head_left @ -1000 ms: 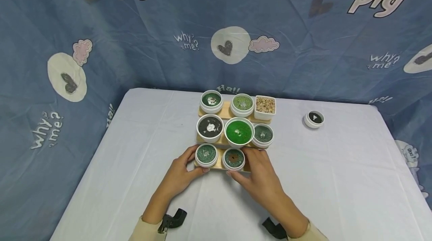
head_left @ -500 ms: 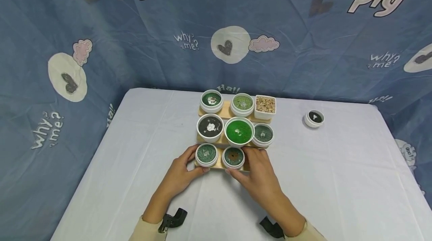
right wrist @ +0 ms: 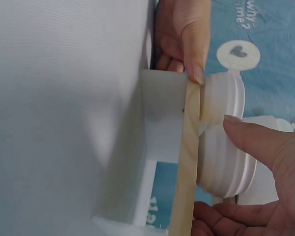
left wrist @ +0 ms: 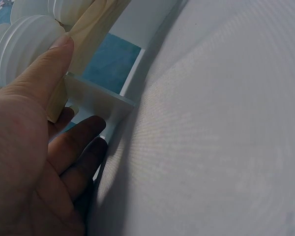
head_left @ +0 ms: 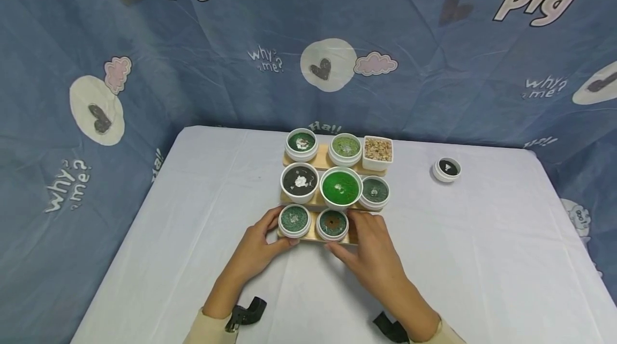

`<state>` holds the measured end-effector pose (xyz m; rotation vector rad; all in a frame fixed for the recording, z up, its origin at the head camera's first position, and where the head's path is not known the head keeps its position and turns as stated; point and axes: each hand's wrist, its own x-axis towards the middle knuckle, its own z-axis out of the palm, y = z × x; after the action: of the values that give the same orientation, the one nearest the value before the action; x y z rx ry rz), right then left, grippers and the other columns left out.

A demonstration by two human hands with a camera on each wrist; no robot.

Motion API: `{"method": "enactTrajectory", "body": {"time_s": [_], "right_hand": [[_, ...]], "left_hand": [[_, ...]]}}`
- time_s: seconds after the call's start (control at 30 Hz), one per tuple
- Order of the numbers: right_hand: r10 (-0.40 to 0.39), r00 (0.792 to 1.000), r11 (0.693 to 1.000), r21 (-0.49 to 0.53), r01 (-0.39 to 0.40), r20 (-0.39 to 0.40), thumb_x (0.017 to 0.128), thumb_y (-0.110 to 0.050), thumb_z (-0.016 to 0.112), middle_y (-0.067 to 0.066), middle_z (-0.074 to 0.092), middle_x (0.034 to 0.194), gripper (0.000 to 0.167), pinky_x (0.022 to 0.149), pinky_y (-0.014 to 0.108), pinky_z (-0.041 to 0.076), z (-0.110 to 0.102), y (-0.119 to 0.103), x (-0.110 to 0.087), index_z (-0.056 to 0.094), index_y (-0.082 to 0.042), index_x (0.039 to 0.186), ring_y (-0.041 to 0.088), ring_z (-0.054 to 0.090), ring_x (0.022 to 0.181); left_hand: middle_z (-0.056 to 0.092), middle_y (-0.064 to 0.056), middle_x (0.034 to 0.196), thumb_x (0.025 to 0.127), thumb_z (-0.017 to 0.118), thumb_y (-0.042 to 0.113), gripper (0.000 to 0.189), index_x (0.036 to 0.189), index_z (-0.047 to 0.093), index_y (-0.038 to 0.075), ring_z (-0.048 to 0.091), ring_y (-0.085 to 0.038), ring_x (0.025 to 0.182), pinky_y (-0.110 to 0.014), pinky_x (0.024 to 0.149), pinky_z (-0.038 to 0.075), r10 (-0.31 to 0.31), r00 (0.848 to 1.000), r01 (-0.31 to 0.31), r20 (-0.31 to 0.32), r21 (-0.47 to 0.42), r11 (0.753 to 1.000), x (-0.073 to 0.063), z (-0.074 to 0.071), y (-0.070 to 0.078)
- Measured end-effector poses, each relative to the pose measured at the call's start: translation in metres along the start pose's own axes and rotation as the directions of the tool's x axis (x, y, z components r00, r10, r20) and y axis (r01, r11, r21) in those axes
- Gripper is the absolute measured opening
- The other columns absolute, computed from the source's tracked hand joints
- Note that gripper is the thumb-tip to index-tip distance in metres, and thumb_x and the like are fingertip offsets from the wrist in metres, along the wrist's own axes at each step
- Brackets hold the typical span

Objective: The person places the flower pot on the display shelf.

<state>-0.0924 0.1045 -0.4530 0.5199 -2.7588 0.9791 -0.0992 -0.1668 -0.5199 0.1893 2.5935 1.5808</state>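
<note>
A tiered stand with wooden boards (head_left: 314, 233) carries small white pots in three rows. At its front left end, my left hand (head_left: 257, 250) grips the board, thumb at the front edge beside a green-topped pot (head_left: 294, 219); the left wrist view shows fingers below the board by a white support (left wrist: 96, 96). My right hand (head_left: 378, 250) holds the other front-row pot (head_left: 332, 224), green with a brown centre, between thumb and fingers. The right wrist view shows this ridged white pot (right wrist: 221, 162) at the board (right wrist: 188, 147); some fingers are partly hidden behind it.
Behind stand a black-topped pot (head_left: 300, 180), a bright green pot (head_left: 341, 187), a dull green pot (head_left: 375, 192), two more green pots and a square dish of tan bits (head_left: 378, 151). A small black-topped pot (head_left: 446, 169) stands apart on the white tablecloth (head_left: 482, 247).
The right hand's pot has shifted very slightly back from the board's front edge. The left hand and the other pots keep their places.
</note>
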Motion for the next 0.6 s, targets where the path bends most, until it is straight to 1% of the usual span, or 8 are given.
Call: {"method": "enactTrajectory", "body": {"time_s": [0.07, 0.3, 0.6], "right_hand": [[0.008, 1.0, 1.0, -0.014, -0.008, 0.006, 0.074, -0.032, 0.098, 0.013, 0.069, 0.123, 0.076, 0.098, 0.046, 0.049, -0.002, 0.001, -0.002, 0.062, 0.0, 0.133, 0.031, 0.056, 0.114], [0.056, 0.997, 0.998, -0.043, -0.054, 0.045, 0.077, -0.037, 0.096, 0.01, 0.07, 0.119, 0.072, 0.094, 0.044, 0.052, -0.015, 0.005, -0.011, 0.064, -0.002, 0.13, 0.027, 0.057, 0.111], [0.052, 0.998, 0.996, -0.077, -0.05, 0.027, 0.078, -0.037, 0.095, 0.009, 0.071, 0.115, 0.071, 0.094, 0.044, 0.053, -0.028, 0.018, -0.024, 0.065, 0.002, 0.13, 0.026, 0.058, 0.112]], "left_hand": [[0.066, 0.005, 0.14, 0.085, 0.089, 0.039, 0.076, 0.151, 0.052, 0.027, 0.046, -0.024, 0.145, -0.06, 0.119, 0.031, -0.004, 1.0, 0.004, 0.0, 0.003, 1.0, 0.0, 0.0, 0.001], [0.066, 0.005, 0.14, 0.086, 0.089, 0.036, 0.075, 0.15, 0.053, 0.027, 0.045, -0.024, 0.145, -0.06, 0.119, 0.03, -0.005, 1.0, 0.005, 0.005, -0.001, 1.0, 0.0, 0.001, 0.002], [0.066, 0.006, 0.14, 0.085, 0.088, 0.042, 0.076, 0.151, 0.052, 0.03, 0.046, -0.024, 0.145, -0.06, 0.119, 0.03, 0.004, 1.0, -0.004, 0.0, 0.012, 1.0, 0.0, 0.0, 0.0]]}}
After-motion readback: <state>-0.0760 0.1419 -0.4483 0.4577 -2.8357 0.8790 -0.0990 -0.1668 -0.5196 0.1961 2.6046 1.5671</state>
